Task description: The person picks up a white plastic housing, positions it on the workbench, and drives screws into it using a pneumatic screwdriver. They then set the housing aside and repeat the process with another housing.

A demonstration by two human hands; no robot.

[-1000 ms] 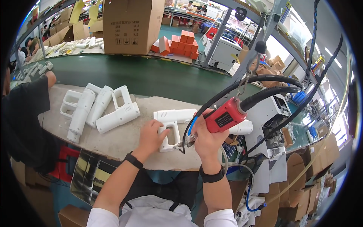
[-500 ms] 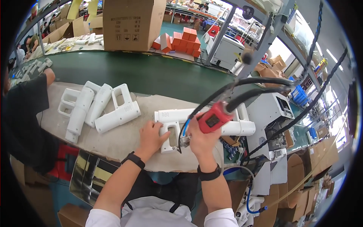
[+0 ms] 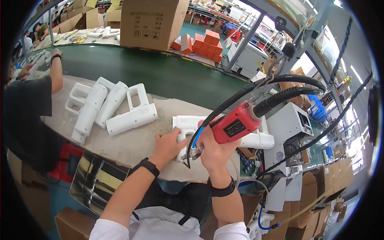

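Observation:
My right hand [image 3: 216, 151] is wrapped round a red electric screwdriver [image 3: 235, 121] with a thick black cable, its tip pointing down toward the work. Under it lies a white gun-shaped plastic housing [image 3: 184, 122] with a loop handle, partly hidden by the screwdriver and my hand. My left hand [image 3: 168, 147] grips the handle of this housing, thumb and fingers on either side. A blue hose and a black wire run along the screwdriver's front. Several like white housings [image 3: 132, 119] lie on the table to the left of my left hand.
A co-worker's arm [image 3: 57, 76] reaches over the green conveyor belt [image 3: 132, 64] at the far left. Beyond it stand a large carton [image 3: 154, 24] and stacked orange boxes [image 3: 206, 44]. A white machine [image 3: 286, 128] is at the right. Black cables hang from the upper right.
The screwdriver has tilted and come slightly right and nearer to view. My left hand stays on the housing's handle. The co-worker's hands have come into view over the belt; the whole view has shifted slightly.

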